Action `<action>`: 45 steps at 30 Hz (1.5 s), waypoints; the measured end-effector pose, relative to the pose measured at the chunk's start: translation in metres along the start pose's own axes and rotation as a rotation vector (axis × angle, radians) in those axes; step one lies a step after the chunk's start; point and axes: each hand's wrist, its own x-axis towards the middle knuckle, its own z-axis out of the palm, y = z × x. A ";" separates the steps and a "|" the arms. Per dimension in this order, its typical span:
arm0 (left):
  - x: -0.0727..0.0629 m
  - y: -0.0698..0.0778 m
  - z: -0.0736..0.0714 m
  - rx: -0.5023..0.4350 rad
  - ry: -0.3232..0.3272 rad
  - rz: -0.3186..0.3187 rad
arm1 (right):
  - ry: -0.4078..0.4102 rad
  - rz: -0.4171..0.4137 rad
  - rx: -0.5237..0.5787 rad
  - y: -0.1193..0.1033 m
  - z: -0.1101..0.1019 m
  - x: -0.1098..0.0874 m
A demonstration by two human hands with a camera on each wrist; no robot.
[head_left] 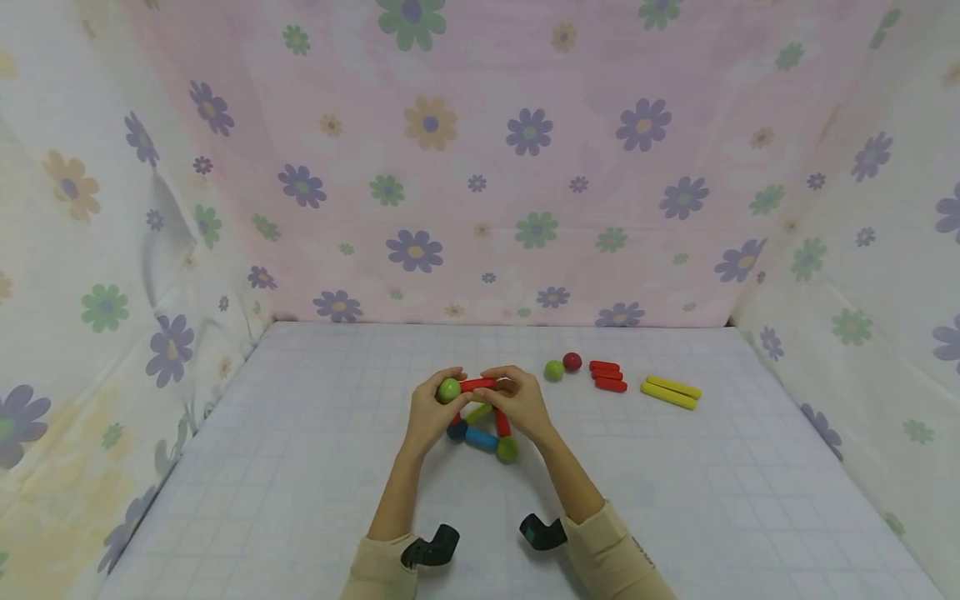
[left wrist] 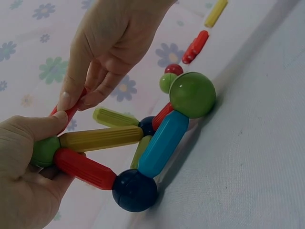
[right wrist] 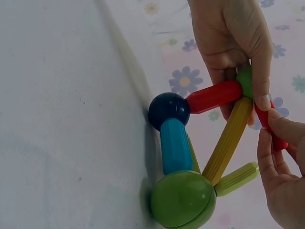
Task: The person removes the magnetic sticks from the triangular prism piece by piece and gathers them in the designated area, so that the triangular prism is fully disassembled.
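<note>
A frame of magnetic sticks and balls stands on the table between the hands. At its upper corner my left hand (head_left: 429, 412) grips a green ball (left wrist: 45, 151). My right hand (head_left: 525, 408) pinches a short red stick (head_left: 477, 384) whose end meets that ball. From the ball, another red stick (left wrist: 85, 168) slopes to a dark blue ball (left wrist: 135, 190), and a yellow stick (right wrist: 228, 143) slants down. A blue stick (head_left: 482, 439) joins the dark blue ball to a large green ball (right wrist: 183, 199). A light green stick (right wrist: 237, 179) points outward; some joints behind are hidden.
Right of the hands lie a loose green ball (head_left: 554, 371) and a dark red ball (head_left: 572, 362). Beyond them are several red sticks (head_left: 608, 376) and two yellow sticks (head_left: 670, 393). Flowered cloth (head_left: 480, 167) walls the table (head_left: 315, 467) at the back and sides.
</note>
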 end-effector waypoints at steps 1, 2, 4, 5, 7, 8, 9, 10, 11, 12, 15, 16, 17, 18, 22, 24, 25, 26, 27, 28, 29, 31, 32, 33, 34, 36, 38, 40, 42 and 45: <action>0.000 0.000 0.000 0.007 0.004 -0.001 | 0.011 -0.006 -0.008 -0.001 0.000 0.000; 0.000 0.000 0.000 0.012 0.007 -0.003 | 0.023 -0.013 -0.016 -0.001 0.001 -0.001; -0.001 0.000 0.000 0.019 0.013 -0.005 | 0.043 -0.028 -0.027 -0.001 0.002 -0.001; -0.001 0.000 0.000 0.024 0.015 -0.003 | 0.050 -0.034 -0.029 -0.002 0.002 -0.002; -0.001 -0.001 0.000 0.024 0.017 -0.003 | 0.053 -0.040 -0.027 -0.001 0.001 -0.002; -0.001 0.000 0.000 0.022 0.017 -0.001 | 0.045 -0.038 -0.021 -0.001 0.001 -0.002; -0.002 -0.001 0.000 0.020 0.017 0.004 | 0.037 -0.036 -0.020 0.000 0.000 -0.002; -0.002 -0.002 0.000 0.017 0.017 0.011 | 0.025 -0.032 -0.016 0.000 -0.001 -0.002; -0.002 -0.002 0.000 0.011 0.015 0.017 | 0.012 -0.031 -0.018 0.001 -0.003 -0.002; -0.002 -0.003 0.000 0.006 0.015 0.022 | -0.001 -0.029 -0.021 0.002 -0.004 -0.003; -0.003 -0.005 -0.001 -0.013 0.008 0.027 | -0.033 -0.036 -0.032 0.005 -0.012 -0.005; -0.004 -0.005 -0.001 -0.019 0.006 0.024 | -0.042 -0.042 -0.036 0.007 -0.015 -0.005; -0.004 -0.006 -0.001 -0.025 0.005 0.018 | -0.046 -0.045 -0.043 0.008 -0.019 -0.006; -0.005 -0.006 -0.002 -0.030 0.005 0.011 | -0.047 -0.047 -0.044 0.009 -0.023 -0.007; -0.006 -0.007 -0.004 -0.037 0.002 -0.009 | -0.015 -0.008 -0.053 0.011 -0.041 -0.011; -0.007 -0.008 -0.005 -0.038 0.001 -0.015 | 0.011 0.017 -0.062 0.013 -0.052 -0.013; -0.007 -0.008 -0.005 -0.040 0.000 -0.018 | 0.026 0.033 -0.068 0.016 -0.058 -0.014; -0.007 -0.008 -0.005 -0.042 0.000 -0.019 | 0.040 0.042 -0.072 0.021 -0.065 -0.015; -0.006 -0.009 -0.006 -0.038 0.000 -0.019 | 0.054 0.052 -0.074 0.025 -0.071 -0.016; -0.007 -0.009 -0.006 -0.041 0.001 -0.023 | 0.066 0.053 -0.093 0.031 -0.079 -0.017; -0.006 -0.009 -0.007 -0.039 0.000 -0.024 | 0.076 0.057 -0.104 0.036 -0.086 -0.018; -0.006 -0.008 -0.007 -0.040 -0.001 -0.031 | 0.104 0.078 -0.114 0.047 -0.101 -0.021; -0.006 -0.008 -0.007 -0.038 -0.002 -0.033 | 0.118 0.082 -0.116 0.051 -0.109 -0.023; -0.006 -0.008 -0.007 -0.037 -0.002 -0.038 | 0.134 0.096 -0.128 0.053 -0.116 -0.025; -0.006 -0.008 -0.007 -0.040 -0.002 -0.044 | 0.149 0.110 -0.132 0.056 -0.122 -0.027; -0.007 -0.008 -0.008 -0.042 -0.002 -0.050 | 0.181 0.152 -0.141 0.059 -0.135 -0.032; -0.007 -0.008 -0.008 -0.041 0.000 -0.056 | 0.209 0.206 -0.162 0.062 -0.147 -0.037; -0.007 -0.007 -0.008 -0.042 0.002 -0.061 | 0.230 0.252 -0.174 0.065 -0.158 -0.041; -0.007 -0.006 -0.008 -0.040 0.007 -0.064 | 0.246 0.282 -0.179 0.069 -0.167 -0.045; -0.007 -0.005 -0.008 -0.043 0.014 -0.060 | 0.262 0.289 -0.172 0.074 -0.177 -0.049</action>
